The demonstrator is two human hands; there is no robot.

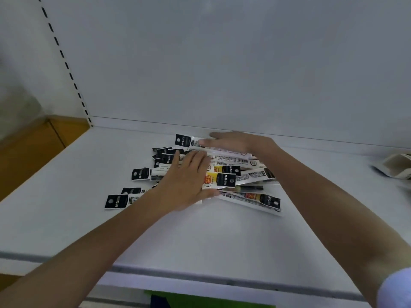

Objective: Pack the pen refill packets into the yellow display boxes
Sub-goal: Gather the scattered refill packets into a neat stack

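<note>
Both bare forearms reach toward frame centre; the left hand lies flat with fingers spread, the right hand flat just above it.

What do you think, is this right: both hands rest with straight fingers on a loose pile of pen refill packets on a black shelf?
Not quite: the shelf is white, not black, as the head view shows. The rest holds: the left hand and the right hand rest with straight fingers on the loose pile of pen refill packets.
</note>
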